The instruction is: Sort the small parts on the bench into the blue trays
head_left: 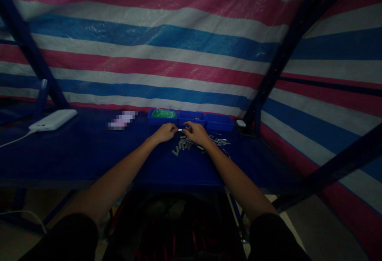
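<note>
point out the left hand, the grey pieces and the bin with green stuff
left hand (165,132): head view, on the back of the hand
grey pieces (188,145): head view, near the middle of the heap
bin (155,121): head view, on its front wall

Small piece (180,129): pale, short, roughly level, pinched between fingertips of left hand (166,132) and right hand (196,133); finer detail too small to tell. Grey cylinders (180,146): several, short, loose, lying at mixed angles, heaped just below hands.
</note>
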Demonstrator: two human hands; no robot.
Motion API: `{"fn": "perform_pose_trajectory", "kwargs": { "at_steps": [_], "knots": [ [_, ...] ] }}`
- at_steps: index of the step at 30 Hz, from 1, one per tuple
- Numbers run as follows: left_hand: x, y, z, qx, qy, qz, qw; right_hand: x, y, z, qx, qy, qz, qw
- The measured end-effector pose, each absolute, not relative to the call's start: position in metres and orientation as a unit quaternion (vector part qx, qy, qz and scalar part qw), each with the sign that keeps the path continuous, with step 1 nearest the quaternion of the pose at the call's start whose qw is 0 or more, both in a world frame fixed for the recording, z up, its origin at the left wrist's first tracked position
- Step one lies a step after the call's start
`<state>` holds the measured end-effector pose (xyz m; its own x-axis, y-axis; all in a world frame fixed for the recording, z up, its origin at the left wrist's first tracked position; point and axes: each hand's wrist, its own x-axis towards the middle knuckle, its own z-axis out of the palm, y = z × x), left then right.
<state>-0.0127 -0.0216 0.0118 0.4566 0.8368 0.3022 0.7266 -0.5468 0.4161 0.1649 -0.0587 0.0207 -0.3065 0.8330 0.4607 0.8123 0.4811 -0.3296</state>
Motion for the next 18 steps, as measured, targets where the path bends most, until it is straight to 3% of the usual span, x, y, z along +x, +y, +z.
{"fn": "perform_pose_trajectory", "kwargs": {
  "at_steps": [10,18],
  "knots": [
    [-0.006,-0.028,0.019,0.811,0.418,0.345,0.221,0.162,-0.061,0.023,-0.481,-0.811,0.021,0.331],
    [-0.001,-0.036,0.018,0.846,0.362,0.365,0.141,0.163,-0.058,0.021,-0.502,-0.787,0.017,0.359]
  ]
}}
